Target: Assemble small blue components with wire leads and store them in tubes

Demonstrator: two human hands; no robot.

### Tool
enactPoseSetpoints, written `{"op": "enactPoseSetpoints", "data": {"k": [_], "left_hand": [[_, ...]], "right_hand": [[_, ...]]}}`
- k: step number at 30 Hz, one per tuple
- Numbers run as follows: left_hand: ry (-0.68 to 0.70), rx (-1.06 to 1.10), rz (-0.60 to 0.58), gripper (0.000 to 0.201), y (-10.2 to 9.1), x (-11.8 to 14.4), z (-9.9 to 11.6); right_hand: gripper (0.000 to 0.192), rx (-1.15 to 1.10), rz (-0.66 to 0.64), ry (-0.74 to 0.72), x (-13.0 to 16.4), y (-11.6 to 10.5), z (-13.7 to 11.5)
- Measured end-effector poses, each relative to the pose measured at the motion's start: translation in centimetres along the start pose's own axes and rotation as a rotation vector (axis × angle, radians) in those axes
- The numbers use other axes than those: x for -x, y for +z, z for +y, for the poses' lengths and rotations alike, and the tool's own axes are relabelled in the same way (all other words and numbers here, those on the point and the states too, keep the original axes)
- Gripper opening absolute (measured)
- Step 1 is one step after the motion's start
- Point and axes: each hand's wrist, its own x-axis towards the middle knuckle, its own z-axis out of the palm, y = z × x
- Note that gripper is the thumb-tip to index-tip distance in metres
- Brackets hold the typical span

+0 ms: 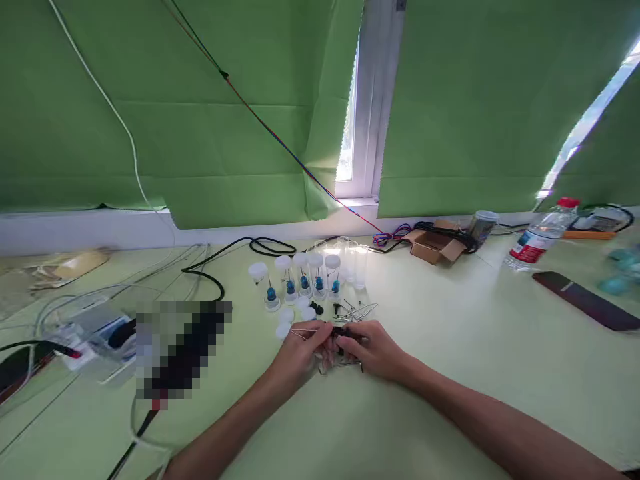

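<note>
A: Both hands are meeting at the six o'clock edge of the parts cluster on the pale green desk (450, 373). The left hand (300, 350) is pinching one end of a thin bent metal wire clip (306, 331), fingers closed on it; the right hand (375, 350) is curling shut around a small black plastic piece (343, 331) between the fingertips.

B: What is looking risky?

A: The piece is tiny and mostly hidden by the fingers, so a slip is seeming likely; I judge it could be springing off toward the loose pile of silver wire pins (357, 311) at twelve o'clock of the hands and getting lost among them.

B: Anything else close?

A: The row of clear plastic vials with white caps and blue inserts (305, 277) is standing upright farther at twelve o'clock. A sudden jerk of the wire could be knocking one over.

B: And the piece itself?

A: Dark, small, shape too blurred to tell.
</note>
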Motion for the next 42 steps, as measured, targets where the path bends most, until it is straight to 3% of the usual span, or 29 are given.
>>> {"op": "enactPoseSetpoints", "data": {"k": [13,33,42], "left_hand": [[0.02,-0.079,-0.02,0.039,-0.05,-0.08,0.04],[0.024,-0.094,-0.018,0.039,0.02,-0.17,0.07],[0.021,-0.107,-0.031,0.039,-0.12,-0.13,-0.14]], "right_hand": [[0.054,-0.007,-0.007,-0.043,0.02,-0.1,-0.13],[0.045,-0.094,-0.024,-0.012,0.19,-0.34,-0.58],[0.053,-0.057,-0.023,0.002,0.2,-0.35,-0.23]]}}
